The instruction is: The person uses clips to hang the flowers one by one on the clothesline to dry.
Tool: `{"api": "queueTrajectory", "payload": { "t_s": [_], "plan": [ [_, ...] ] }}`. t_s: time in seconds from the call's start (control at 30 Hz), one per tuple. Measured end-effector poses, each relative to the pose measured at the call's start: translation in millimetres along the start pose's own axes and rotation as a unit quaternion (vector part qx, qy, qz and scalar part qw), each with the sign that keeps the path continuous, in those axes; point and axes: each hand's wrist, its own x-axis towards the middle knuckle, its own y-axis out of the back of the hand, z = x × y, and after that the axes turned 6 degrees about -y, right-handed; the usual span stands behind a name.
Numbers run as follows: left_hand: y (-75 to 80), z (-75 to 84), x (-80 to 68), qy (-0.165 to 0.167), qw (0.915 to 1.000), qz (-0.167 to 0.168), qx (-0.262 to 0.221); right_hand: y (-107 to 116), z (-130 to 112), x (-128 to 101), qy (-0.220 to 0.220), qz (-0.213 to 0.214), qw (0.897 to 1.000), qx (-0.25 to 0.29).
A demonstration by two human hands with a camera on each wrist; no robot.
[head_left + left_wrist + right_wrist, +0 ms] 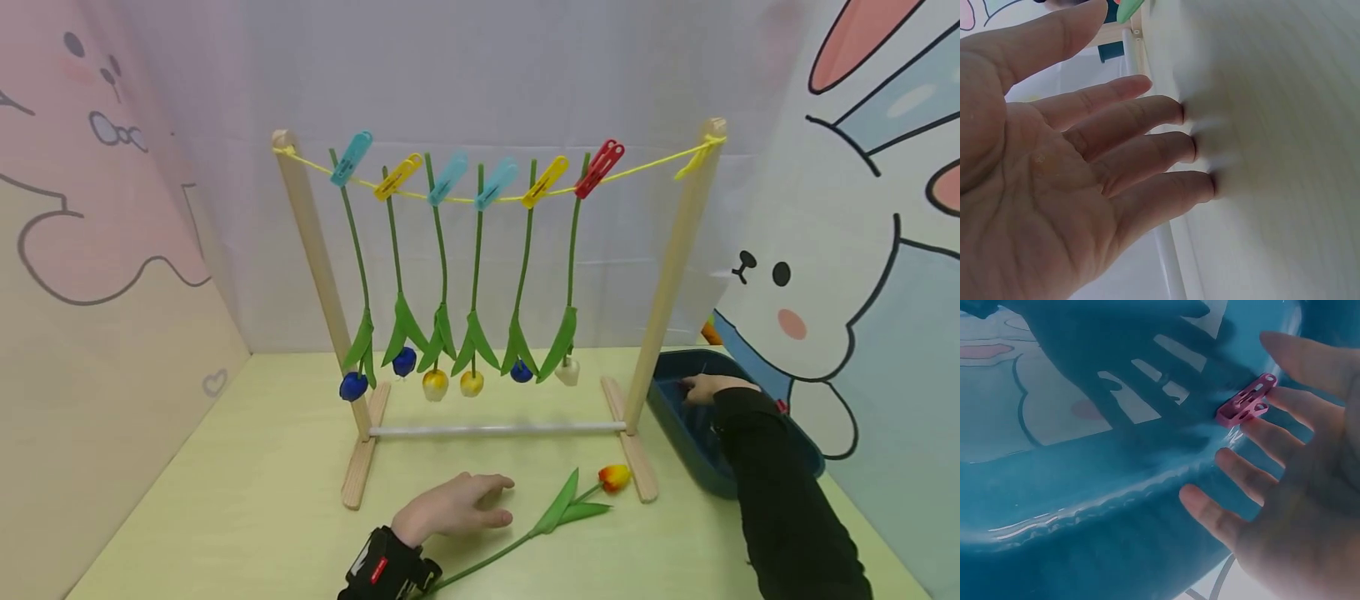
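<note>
My left hand [450, 507] is spread over the table, its fingertips touching the tabletop in the left wrist view. Beside it lies an artificial tulip [557, 510] with a red-yellow bloom and green leaves; its stem passes near the wrist. Inside the dark teal basin [686, 454] at the right, my right hand [1300, 456] reaches down with extended fingers. Two of its fingertips meet a pinkish-red clothespin [1246, 403] on the basin's floor, while the thumb stays apart from it.
A wooden rack [318, 275] carries a yellow cord [652, 162]. Several tulips hang heads-down from it by blue, yellow and red clothespins [600, 169]. A white crossbar [495, 430] joins the rack's feet. Bunny-printed panels [825, 292] flank the table.
</note>
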Motion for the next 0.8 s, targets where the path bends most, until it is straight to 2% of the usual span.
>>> {"api": "queueTrajectory", "payload": {
  "t_s": [0.13, 0.3, 0.57, 0.8],
  "plan": [
    [-0.7, -0.5, 0.0, 0.003, 1.0, 0.001, -0.005, -1.3, -1.5, -3.2, -0.03, 0.001, 1.0, 0.006],
    [-1.2, -0.6, -1.0, 0.005, 1.0, 0.003, -0.003, -1.5, -0.5, -3.2, -0.043, 0.024, 0.999, -0.001],
    [-2.4, -0.1, -0.8, 0.007, 0.9999, 0.008, -0.005, -1.0, 2.9, -2.0, -0.031, 0.054, 0.998, -0.001],
    [-2.2, 0.7, 0.0, 0.007, 0.9999, 0.008, -0.007, -4.1, 0.2, -10.2, -0.017, 0.091, 0.995, -0.032]
  ]
}}
